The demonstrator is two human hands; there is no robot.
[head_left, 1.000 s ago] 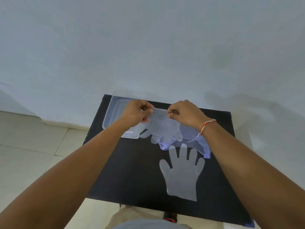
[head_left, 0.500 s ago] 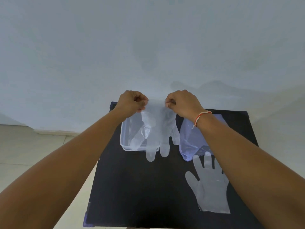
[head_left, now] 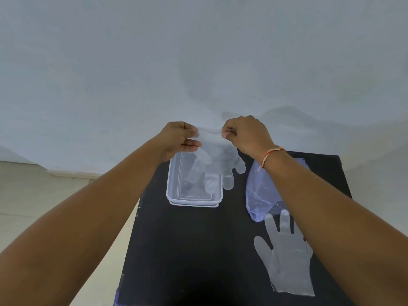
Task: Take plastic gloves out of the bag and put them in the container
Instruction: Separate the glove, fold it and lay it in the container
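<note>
On the black table [head_left: 198,250], toward its far left part, stands a clear rectangular plastic container [head_left: 176,193] with rounded corners and a stepped rim. Whether anything lies in it cannot be told, because the fingers of the held glove hang in front of it; the near part of its floor shows bare through the walls. Above it, the left hand [head_left: 178,140] and the right hand [head_left: 245,135] each pinch one corner of the cuff of a thin, see-through plastic glove [head_left: 220,164], fingers curled closed on the film, so the cuff is stretched between them and the glove's fingers dangle down over the container's far right side, one of them outside the rim. A red and white thread bracelet [head_left: 270,154] circles the right wrist. To the right of the container, partly under the right forearm, lies a crumpled, pale bluish plastic bag [head_left: 260,195], soft and wrinkled. Just nearer than the bag, a second glove [head_left: 287,268] lies flat on the table, frosted and translucent, its fingers spread and pointing away toward the bag.
</note>
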